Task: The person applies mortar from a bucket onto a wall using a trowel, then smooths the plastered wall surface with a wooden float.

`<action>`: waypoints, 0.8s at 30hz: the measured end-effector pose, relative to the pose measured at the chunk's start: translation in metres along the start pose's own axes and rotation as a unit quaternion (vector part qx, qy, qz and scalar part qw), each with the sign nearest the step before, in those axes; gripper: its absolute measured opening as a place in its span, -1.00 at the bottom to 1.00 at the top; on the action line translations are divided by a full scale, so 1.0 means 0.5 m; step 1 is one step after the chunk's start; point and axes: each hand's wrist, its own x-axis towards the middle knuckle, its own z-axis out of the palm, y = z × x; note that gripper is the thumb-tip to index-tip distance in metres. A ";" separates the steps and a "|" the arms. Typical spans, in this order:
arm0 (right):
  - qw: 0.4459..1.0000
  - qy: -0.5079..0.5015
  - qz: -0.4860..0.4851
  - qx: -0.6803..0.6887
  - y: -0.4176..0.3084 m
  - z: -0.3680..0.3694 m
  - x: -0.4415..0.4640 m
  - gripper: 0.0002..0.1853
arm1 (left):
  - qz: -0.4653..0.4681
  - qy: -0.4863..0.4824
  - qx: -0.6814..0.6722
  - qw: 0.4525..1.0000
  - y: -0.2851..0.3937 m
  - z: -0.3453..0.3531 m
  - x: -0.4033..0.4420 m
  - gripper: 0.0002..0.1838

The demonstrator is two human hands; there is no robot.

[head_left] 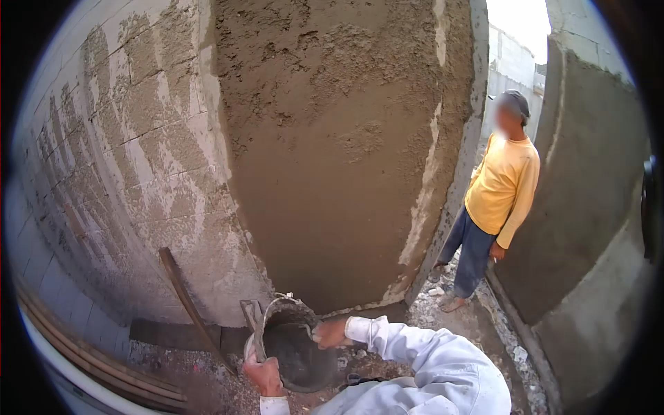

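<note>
A dark bucket (pixel 302 366) with grey wet mortar inside stands on the rubble floor, its mouth tilted toward me. My left hand (pixel 265 375) is closed on the left edge of the bucket's rim. Beside that hand, a flat board-like tool (pixel 250 315) leans at the rim; its full shape is partly hidden. My right hand (pixel 332 333) is closed at the bucket's right side, around what looks like a trowel handle, with the blade out of sight. The bucket's wire handle (pixel 283 297) stands up at the back of the rim.
Fresh brown plaster covers the wall panel (pixel 332 187) ahead; the block wall (pixel 152 138) at left is patchily coated. A wooden stick (pixel 190 297) leans there. Pipes (pixel 97 360) lie at lower left. Another person in a yellow shirt (pixel 508 183) stands in the gap at right.
</note>
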 end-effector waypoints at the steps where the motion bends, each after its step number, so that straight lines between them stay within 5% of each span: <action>1: 0.999 0.028 0.020 -0.005 0.011 0.073 0.053 -0.74 | 0.039 -0.022 0.025 0.999 0.014 -0.012 -0.015 -0.36; 3: 0.998 0.067 -0.007 -0.006 0.061 0.244 0.156 -0.71 | 0.112 -0.068 0.072 0.989 0.036 -0.031 -0.049 -0.42; 5: 0.973 0.075 -0.175 -0.133 0.064 0.302 0.139 -0.71 | 0.147 -0.078 0.104 0.981 0.064 -0.053 -0.072 -0.46; 7: 0.975 0.081 -0.174 -0.112 0.061 0.343 0.119 -0.71 | 0.174 -0.093 0.143 0.970 0.072 -0.083 -0.093 -0.48; 9: 0.995 0.081 -0.001 0.052 0.018 0.324 0.076 -0.73 | 0.189 -0.117 0.156 0.962 0.090 -0.096 -0.114 -0.50; 10: 0.963 0.025 0.027 0.268 0.006 0.336 0.065 -0.77 | 0.193 -0.129 0.166 0.958 0.099 -0.103 -0.125 -0.51; 12: 0.788 -0.155 0.074 0.592 -0.008 0.374 0.048 -0.83 | 0.211 -0.150 0.186 0.948 0.102 -0.106 -0.140 -0.53; 13: 0.658 -0.277 0.092 0.694 -0.023 0.408 0.042 -0.85 | 0.215 -0.145 0.181 0.949 0.086 -0.107 -0.144 -0.54; 16: 0.442 -0.441 -0.039 0.780 -0.029 0.433 -0.010 -0.89 | 0.183 -0.141 0.173 0.957 0.110 -0.114 -0.153 -0.49; 19: 0.376 -0.379 -0.138 0.834 -0.087 0.392 -0.085 -0.82 | 0.090 -0.070 0.119 0.986 0.098 -0.135 -0.127 -0.47; 21: 0.428 -0.298 -0.127 0.844 -0.079 0.374 -0.086 -0.81 | -0.011 -0.004 0.028 1.000 0.067 -0.150 -0.105 -0.39; 24: 0.425 -0.260 -0.151 0.854 -0.065 0.319 -0.107 -0.80 | -0.103 0.053 -0.135 0.984 0.065 -0.126 -0.067 -0.27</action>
